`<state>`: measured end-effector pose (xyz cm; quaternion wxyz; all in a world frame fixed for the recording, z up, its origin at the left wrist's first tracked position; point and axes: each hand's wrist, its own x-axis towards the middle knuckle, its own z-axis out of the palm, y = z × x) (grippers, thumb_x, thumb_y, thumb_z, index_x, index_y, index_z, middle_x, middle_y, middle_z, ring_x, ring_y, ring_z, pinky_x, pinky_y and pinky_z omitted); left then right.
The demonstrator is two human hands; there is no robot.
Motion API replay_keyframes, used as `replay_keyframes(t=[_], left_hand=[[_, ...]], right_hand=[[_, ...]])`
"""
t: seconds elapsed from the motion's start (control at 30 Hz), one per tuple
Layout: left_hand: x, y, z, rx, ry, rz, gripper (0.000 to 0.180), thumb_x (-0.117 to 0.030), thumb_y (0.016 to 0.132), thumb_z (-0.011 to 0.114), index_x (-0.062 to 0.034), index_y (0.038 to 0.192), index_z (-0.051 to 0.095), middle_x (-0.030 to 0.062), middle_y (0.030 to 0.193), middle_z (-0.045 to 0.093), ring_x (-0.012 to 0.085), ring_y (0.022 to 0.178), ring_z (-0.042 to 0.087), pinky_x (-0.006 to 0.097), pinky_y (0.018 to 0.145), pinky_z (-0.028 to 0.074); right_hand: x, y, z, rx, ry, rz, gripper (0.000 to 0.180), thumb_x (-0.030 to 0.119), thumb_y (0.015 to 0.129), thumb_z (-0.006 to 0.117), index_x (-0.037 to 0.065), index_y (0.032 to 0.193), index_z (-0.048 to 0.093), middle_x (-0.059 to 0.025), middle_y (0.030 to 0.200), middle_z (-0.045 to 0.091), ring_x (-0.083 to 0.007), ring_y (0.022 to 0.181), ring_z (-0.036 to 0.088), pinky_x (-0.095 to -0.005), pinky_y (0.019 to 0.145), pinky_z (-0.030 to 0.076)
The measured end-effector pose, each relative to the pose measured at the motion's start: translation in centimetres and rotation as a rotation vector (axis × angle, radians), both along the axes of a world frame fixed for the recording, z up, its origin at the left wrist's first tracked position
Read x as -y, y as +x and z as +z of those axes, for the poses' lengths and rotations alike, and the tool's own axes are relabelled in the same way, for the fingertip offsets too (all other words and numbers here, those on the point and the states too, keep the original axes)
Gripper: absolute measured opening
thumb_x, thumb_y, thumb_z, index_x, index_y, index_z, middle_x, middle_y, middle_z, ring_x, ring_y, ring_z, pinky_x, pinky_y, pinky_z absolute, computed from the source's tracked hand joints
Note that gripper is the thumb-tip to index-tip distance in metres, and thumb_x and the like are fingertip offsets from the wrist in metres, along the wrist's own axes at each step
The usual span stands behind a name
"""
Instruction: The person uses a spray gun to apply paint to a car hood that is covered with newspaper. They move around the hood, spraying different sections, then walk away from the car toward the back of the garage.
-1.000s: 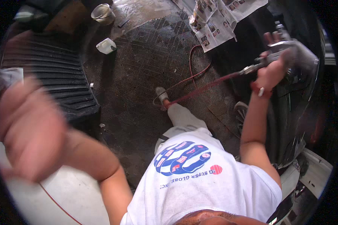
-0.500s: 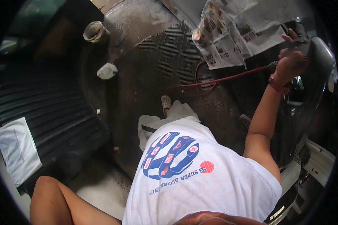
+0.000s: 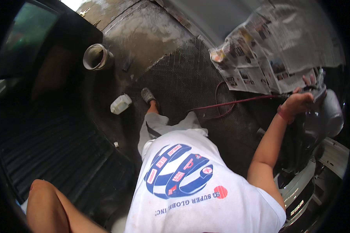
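In the head view, the right hand (image 3: 299, 101) has its grip closed round the handle of a spray gun (image 3: 319, 92), with some fingers stretched forward; the gun is at the far right, just beside the lower right edge of the newspaper (image 3: 276, 58), whereas a second ago it sat well apart from those sheets. The red hose (image 3: 241, 101) runs from the hand to the left across the dark mat (image 3: 175, 72), straighter than it was a second ago, with a loop beneath it. The left hand, a large blur in front of the camera a second ago, is out of view, so its grip cannot be told; only the bent left arm (image 3: 46, 206) shows at the lower left. The white sheet seen at the left half a second ago is out of the picture. The bucket (image 3: 107, 60) and the white jug (image 3: 121, 104) now appear lower, and the gray shoe (image 3: 147, 95) stands near the jug.
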<state>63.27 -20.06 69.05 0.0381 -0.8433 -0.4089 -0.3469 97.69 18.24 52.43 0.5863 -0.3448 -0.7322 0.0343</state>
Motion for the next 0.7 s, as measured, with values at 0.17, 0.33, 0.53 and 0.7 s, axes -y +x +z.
replay_keyframes(t=[0.17,0.33,0.53,0.7], left_hand=[[-4.1,-12.5,-1.7,-0.005,-0.024,-0.086,0.04,-0.025,0.106,0.051,0.0001,0.137,0.057,0.0152,0.145,0.056,0.0313,0.126,0.056,0.043,0.108,0.043],[-8.6,-21.5,-2.5,-0.01,-0.05,-0.119,0.037,-0.022,0.106,0.052,0.0004,0.134,0.059,0.0144,0.143,0.058,0.0307,0.123,0.059,0.042,0.106,0.045],[-16.2,-30.5,-4.1,-0.041,-0.04,-0.166,0.034,-0.019,0.105,0.052,0.0006,0.131,0.061,0.0134,0.141,0.06,0.0299,0.119,0.062,0.042,0.104,0.047],[-19.5,-38.2,-6.8,0.003,0.051,0.209,0.031,-0.016,0.105,0.052,0.0008,0.129,0.063,0.0126,0.139,0.062,0.0293,0.116,0.064,0.041,0.102,0.049]], right_hand=[[0.9,-9.4,-2.4,-0.212,-0.102,-0.154,0.092,0.074,0.102,0.034,0.007,0.163,0.015,-0.0256,0.132,0.063,-0.0274,0.096,0.072,-0.0242,0.047,0.043],[2.2,-17.7,-5.7,-0.218,-0.156,-0.21,0.104,0.084,0.094,0.032,0.011,0.165,0.012,-0.0248,0.13,0.064,-0.0279,0.095,0.072,-0.023,0.046,0.043],[3.5,-24.3,-15.7,-0.394,-0.516,-0.287,0.113,0.092,0.089,0.031,0.01,0.165,0.016,-0.0192,0.129,0.066,-0.0244,0.097,0.071,-0.0216,0.045,0.042],[1.1,-30.5,-25.8,-0.562,-0.82,-0.27,0.093,0.077,0.101,0.037,0.011,0.165,0.025,-0.0157,0.125,0.067,-0.0184,0.093,0.069,-0.0211,0.047,0.041]])
